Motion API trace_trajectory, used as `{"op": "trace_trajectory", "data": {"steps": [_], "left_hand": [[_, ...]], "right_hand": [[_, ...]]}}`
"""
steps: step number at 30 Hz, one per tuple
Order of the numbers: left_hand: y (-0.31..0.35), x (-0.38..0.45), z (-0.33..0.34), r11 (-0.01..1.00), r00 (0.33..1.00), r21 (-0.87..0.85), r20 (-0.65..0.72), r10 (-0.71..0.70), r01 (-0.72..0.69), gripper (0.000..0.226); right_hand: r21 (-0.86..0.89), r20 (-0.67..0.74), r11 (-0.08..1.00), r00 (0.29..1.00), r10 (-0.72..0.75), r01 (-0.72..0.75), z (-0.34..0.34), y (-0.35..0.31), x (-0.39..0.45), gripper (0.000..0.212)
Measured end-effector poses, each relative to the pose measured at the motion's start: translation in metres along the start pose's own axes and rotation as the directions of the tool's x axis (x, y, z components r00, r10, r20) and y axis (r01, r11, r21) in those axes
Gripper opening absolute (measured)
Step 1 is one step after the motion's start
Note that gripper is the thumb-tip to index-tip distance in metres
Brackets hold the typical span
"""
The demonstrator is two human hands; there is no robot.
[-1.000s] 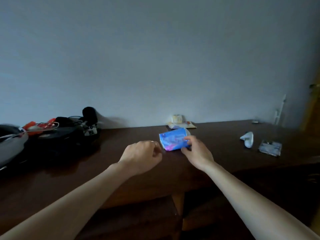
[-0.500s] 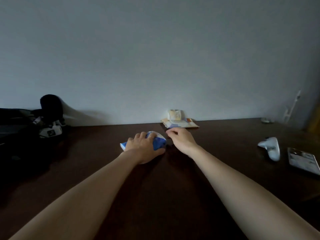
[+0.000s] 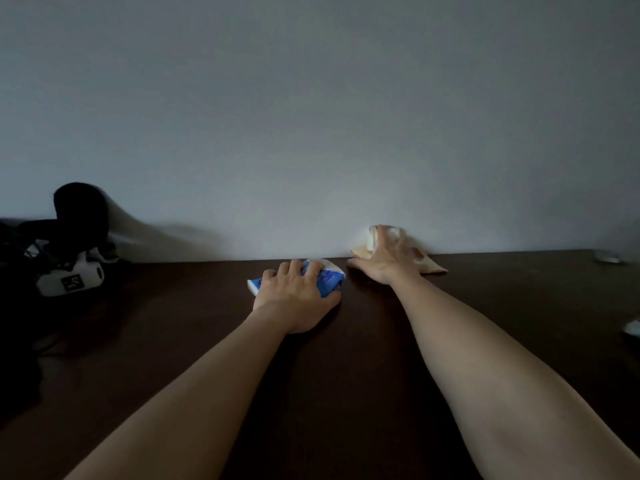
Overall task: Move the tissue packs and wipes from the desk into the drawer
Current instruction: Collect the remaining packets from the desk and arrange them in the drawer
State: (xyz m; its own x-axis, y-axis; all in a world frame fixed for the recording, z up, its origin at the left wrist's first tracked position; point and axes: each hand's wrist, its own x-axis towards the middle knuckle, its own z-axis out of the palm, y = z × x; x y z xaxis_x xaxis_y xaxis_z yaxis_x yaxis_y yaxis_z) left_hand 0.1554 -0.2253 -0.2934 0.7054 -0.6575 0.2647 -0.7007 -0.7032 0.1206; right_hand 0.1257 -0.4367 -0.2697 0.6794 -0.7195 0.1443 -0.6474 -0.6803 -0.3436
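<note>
Blue tissue pack (image 3: 327,279), print unreadable, sits gripped under the left hand (image 3: 294,296) at frame centre. Right hand (image 3: 388,259) has reached onto the beige wipes pack (image 3: 431,266), fingers spread flat.

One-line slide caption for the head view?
Left hand grips blue tissue pack; right hand reaches beige wipes packet on dark desk.

Tissue pack (image 3: 328,279) mid-desk (image 3: 346,393), wipes (image 3: 429,266) behind-right against wall, headset (image 3: 69,278) far left.

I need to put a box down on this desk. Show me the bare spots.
Bare desk lies between the two forearms and right of the right hand. Crowded: black gear at far left, blue pack under the left hand, beige packs by the wall.
</note>
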Motion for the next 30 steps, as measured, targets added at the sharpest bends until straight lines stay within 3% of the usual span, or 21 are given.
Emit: {"op": "trace_trajectory", "data": {"steps": [7,12,16,24,30], "left_hand": [[-0.004,0.022,0.01,1.0,1.0,-0.007,-0.015,0.005,-0.005,0.072],[-0.005,0.021,0.008,1.0,1.0,0.007,0.012,0.007,-0.007,0.075],[-0.005,0.008,0.005,1.0,0.999,0.025,0.037,0.011,-0.012,0.076],[0.013,-0.088,-0.025,0.999,0.997,0.044,0.078,-0.011,0.007,0.078],[0.015,-0.191,-0.06,1.0,0.999,0.008,0.031,0.011,-0.011,0.07]], "right_hand": [[-0.083,0.046,0.996,0.999,0.019,-0.015,0.01,0.007,0.013,0.093],[-0.165,0.121,0.984,0.991,-0.055,0.075,-0.003,0.013,0.0,0.078],[-0.122,0.142,0.985,0.984,-0.103,0.121,-0.011,0.022,-0.029,0.076],[-0.058,0.176,0.973,0.961,-0.212,0.225,-0.035,0.03,-0.152,0.071],[-0.049,0.158,0.899,0.892,-0.423,0.435,-0.071,0.043,-0.29,0.064]]}}
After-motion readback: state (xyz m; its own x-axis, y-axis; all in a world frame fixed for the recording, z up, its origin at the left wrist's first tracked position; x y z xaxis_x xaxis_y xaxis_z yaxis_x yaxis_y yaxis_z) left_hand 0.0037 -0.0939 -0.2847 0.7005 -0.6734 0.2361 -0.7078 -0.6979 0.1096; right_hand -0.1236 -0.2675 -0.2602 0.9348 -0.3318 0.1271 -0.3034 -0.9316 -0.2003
